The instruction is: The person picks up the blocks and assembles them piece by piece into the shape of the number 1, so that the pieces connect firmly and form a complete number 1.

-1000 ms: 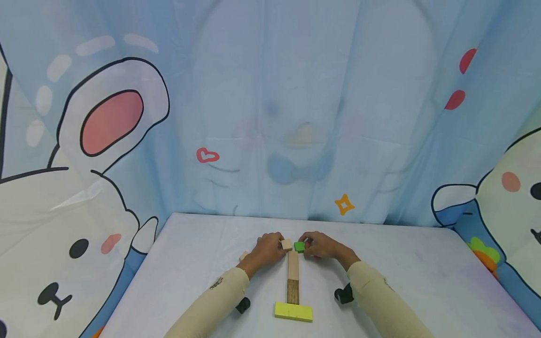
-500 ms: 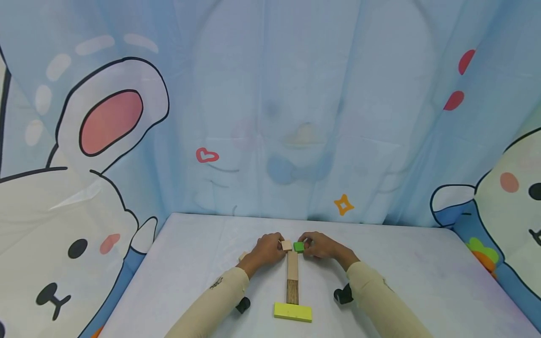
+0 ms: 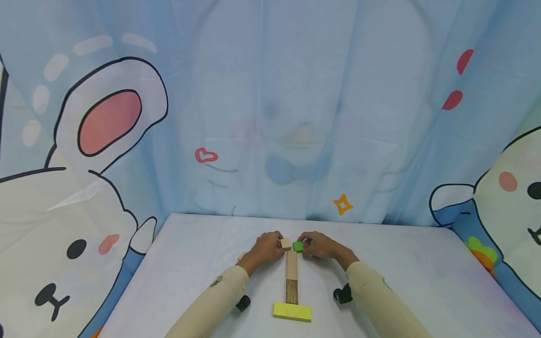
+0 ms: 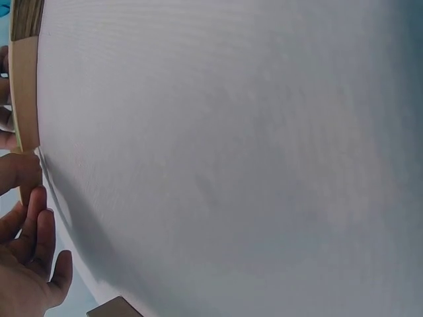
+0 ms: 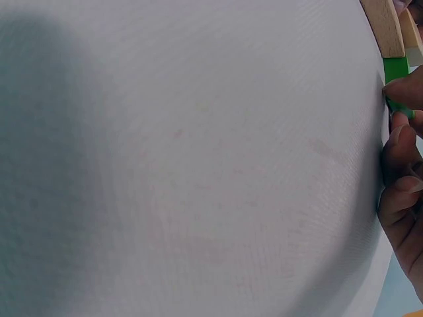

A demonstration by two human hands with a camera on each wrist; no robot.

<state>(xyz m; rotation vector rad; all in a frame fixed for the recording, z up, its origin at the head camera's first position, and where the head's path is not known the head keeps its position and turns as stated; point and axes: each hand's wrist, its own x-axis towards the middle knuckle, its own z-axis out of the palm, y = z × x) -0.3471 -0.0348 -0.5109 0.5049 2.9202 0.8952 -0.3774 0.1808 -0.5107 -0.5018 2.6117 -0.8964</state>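
Observation:
My left hand [image 3: 267,248] pinches a small pale wooden block [image 3: 286,243] at the far end of a row of blocks. Opposite it, my right hand [image 3: 320,245] holds a green block [image 3: 298,247] between thumb and fingers; a narrow gap parts the two blocks in the head view. Running toward me from there are a light wooden block [image 3: 292,266] and a darker streaked one [image 3: 292,292]. A yellow block [image 3: 292,311] lies crosswise at the near end. In the right wrist view, the green block [image 5: 396,68] appears against the light wooden block's end [image 5: 385,30].
Another pale wooden block [image 3: 241,256] sits left of my left wrist, partly hidden by it; its edge shows in the left wrist view [image 4: 114,308]. A white cloth covers the table [image 3: 190,253]. Behind it hangs a blue cartoon curtain [image 3: 262,117]. Black wrist cameras [image 3: 343,294] hang under both sleeves.

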